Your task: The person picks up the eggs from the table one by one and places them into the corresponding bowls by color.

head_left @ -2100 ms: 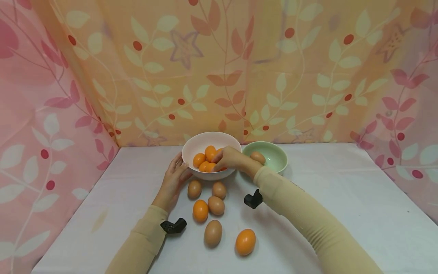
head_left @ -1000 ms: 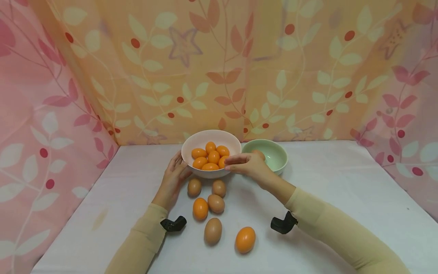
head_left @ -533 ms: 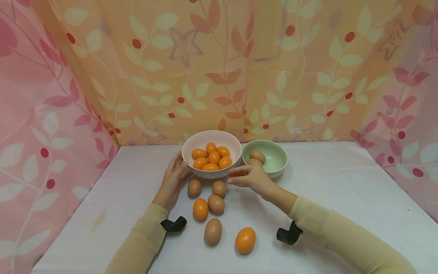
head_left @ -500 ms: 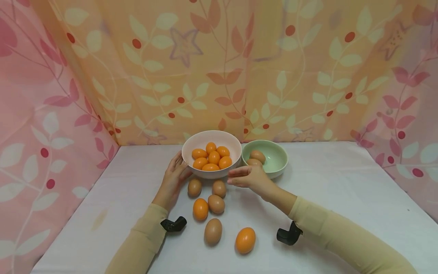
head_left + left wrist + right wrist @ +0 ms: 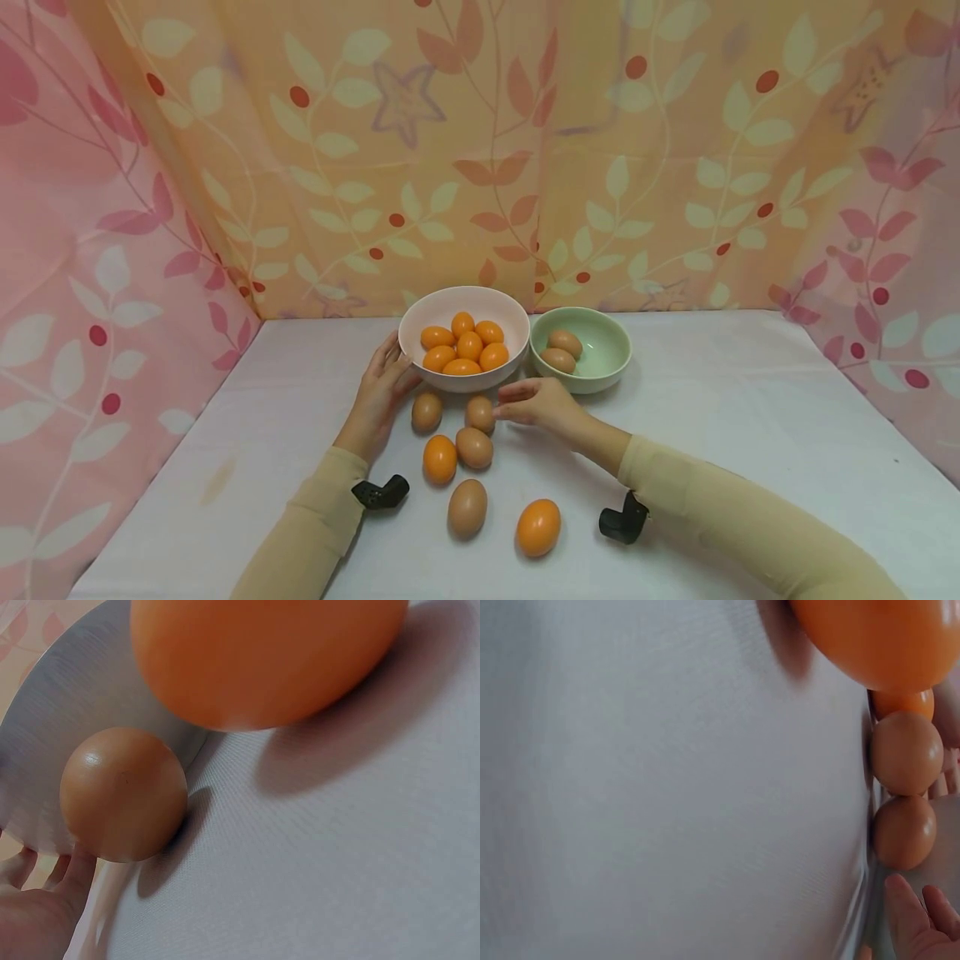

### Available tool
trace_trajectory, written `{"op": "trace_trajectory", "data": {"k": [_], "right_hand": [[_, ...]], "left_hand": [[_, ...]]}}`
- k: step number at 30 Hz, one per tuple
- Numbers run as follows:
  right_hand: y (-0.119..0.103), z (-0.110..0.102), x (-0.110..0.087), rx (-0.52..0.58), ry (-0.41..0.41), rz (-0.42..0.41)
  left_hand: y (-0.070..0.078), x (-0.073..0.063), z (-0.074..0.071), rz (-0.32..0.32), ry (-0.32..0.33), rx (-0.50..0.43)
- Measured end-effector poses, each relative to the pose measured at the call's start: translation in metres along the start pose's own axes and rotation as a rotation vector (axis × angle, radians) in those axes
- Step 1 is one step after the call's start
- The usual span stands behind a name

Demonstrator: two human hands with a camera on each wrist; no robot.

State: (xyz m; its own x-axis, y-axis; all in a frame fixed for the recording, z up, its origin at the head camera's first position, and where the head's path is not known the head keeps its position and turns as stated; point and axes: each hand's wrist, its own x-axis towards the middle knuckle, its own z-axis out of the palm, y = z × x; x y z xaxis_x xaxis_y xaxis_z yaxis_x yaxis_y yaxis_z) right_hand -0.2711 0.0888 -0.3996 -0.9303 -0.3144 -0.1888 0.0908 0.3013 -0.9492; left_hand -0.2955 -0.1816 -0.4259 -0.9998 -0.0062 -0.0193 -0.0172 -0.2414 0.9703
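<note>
My left hand rests against the left outer side of the pale pink bowl, thumb and fingers spread along it. Several orange eggs lie in that bowl. My right hand reaches in from the right, fingertips at the right side of a brown egg. In the right wrist view a small gap shows between a fingertip and the brown egg. Another brown egg touches an orange egg; a further brown egg sits near my left hand.
A light green bowl with two brown eggs stands right of the pink bowl. Nearer me on the white tabletop lie a brown egg and an orange egg. A patterned curtain rises behind.
My right hand has come out of the pink bowl, leaving orange eggs inside, and moved down to the brown egg in front. The left hand has stayed at the bowl.
</note>
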Motion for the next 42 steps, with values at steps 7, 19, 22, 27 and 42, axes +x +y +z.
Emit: {"op": "trace_trajectory", "data": {"k": [7, 19, 22, 27, 42], "right_hand": [[0.007, 0.006, 0.008, 0.046, -0.001, 0.029], [0.004, 0.017, 0.014, 0.002, 0.049, 0.062], [0.004, 0.02, 0.015, 0.004, 0.065, 0.067], [0.002, 0.025, 0.016, -0.032, 0.095, 0.074], [-0.002, 0.03, 0.014, -0.048, 0.09, 0.074]], "left_hand": [[0.0, 0.0, 0.0, 0.0, 0.003, -0.011], [0.0, 0.001, 0.0, -0.009, 0.011, -0.007], [0.0, 0.001, 0.0, -0.006, 0.007, -0.005], [-0.001, 0.001, 0.0, -0.001, 0.005, -0.008], [0.0, 0.001, 0.0, -0.009, 0.003, -0.024]]}}
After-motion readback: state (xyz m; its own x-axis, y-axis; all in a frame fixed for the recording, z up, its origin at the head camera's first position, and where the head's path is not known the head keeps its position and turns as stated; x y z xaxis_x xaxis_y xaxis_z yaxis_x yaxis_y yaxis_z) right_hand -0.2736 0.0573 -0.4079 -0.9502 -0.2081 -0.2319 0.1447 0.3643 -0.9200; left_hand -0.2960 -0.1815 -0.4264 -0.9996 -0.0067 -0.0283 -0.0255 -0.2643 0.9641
